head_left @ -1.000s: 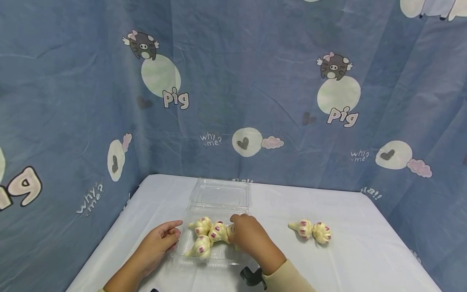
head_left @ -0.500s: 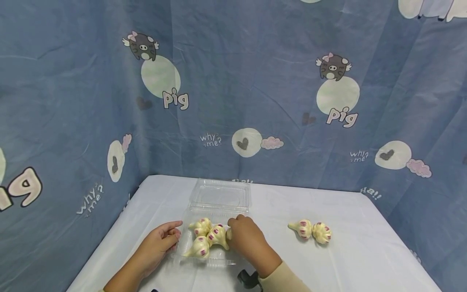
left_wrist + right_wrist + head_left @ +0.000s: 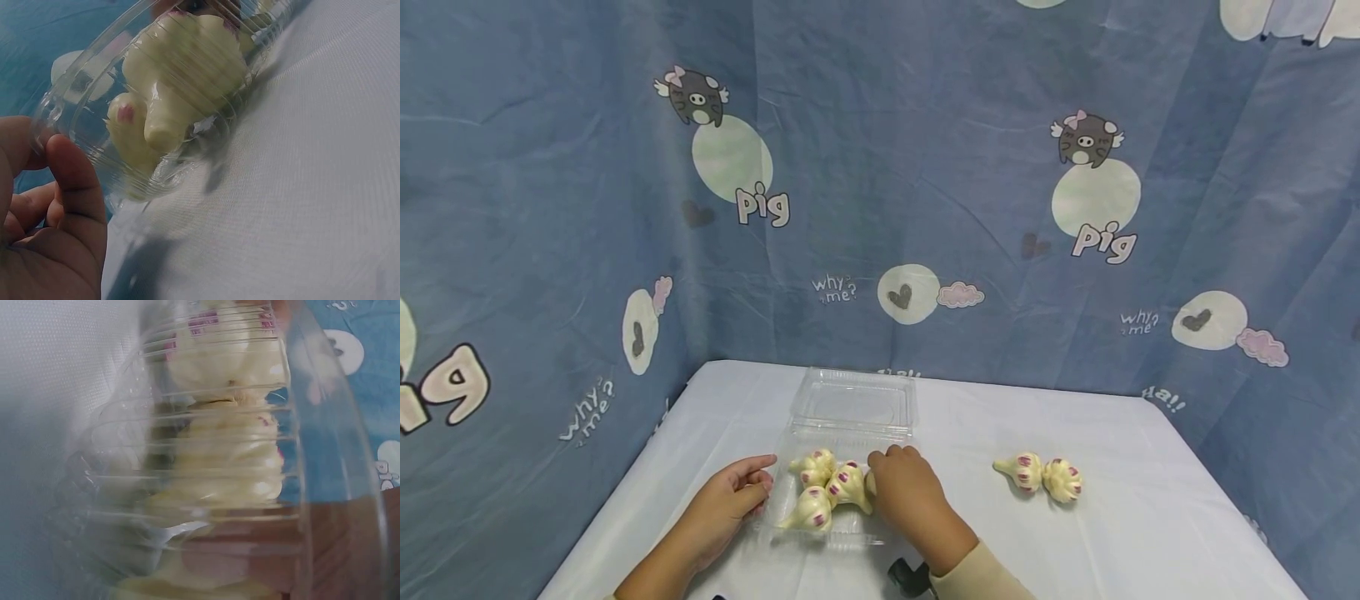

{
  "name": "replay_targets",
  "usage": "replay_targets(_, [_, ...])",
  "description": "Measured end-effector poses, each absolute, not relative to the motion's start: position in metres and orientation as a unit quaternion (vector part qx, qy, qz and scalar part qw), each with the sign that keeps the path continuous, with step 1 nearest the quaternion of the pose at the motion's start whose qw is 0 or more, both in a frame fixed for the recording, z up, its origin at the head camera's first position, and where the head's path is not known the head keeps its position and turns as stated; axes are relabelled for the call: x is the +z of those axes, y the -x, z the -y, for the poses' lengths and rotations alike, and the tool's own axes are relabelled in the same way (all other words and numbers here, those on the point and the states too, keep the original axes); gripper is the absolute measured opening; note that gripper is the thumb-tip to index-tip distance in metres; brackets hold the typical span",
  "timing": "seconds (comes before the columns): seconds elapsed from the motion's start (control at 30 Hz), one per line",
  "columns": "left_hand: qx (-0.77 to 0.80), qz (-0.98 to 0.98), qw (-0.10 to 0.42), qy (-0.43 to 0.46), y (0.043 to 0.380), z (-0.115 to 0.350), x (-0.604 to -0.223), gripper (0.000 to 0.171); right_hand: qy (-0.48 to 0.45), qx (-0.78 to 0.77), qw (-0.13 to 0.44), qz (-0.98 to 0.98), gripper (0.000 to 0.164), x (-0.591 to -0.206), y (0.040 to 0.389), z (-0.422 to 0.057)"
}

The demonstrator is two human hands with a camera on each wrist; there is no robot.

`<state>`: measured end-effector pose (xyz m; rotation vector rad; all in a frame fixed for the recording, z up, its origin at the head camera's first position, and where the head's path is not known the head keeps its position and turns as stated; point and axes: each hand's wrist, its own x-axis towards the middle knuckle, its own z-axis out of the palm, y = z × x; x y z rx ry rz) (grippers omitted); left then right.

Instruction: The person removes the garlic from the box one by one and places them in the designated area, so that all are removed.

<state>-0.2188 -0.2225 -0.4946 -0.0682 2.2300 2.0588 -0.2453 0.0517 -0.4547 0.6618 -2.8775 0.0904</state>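
Observation:
A clear plastic clamshell container (image 3: 859,538) lies on the white table, its lid (image 3: 853,402) folded back. Three garlic bulbs, cream with purple patches, show in it: a rear one (image 3: 814,467), a front one (image 3: 811,510) and a middle one (image 3: 848,485). My left hand (image 3: 724,503) is at the left side, thumb and index finger pinching the rim in the left wrist view. Inside the right part, my right hand (image 3: 912,493) holds another garlic bulb (image 3: 870,482), mostly hidden under the fingers. Through the ribbed wall, the right wrist view shows bulbs (image 3: 228,456) and a finger.
Two more garlic bulbs lie on the table to the right, one with its stem leftward (image 3: 1024,472) and one beside it (image 3: 1063,481). A black device (image 3: 908,577) is at my right wrist. Blue printed cloth (image 3: 970,192) hangs behind and at the sides.
My right hand has shifted slightly left within the container. The middle bulb has turned, so its stem points more toward the front. The left hand has hardly moved.

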Motion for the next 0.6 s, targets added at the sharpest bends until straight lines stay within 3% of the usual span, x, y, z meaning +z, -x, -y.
replay_targets(0.6, [0.681,-0.730,0.049,0.020,0.219,0.222,-0.496,0.055,-0.219,0.174,0.112,0.954,0.044,-0.451,0.247,-0.063])
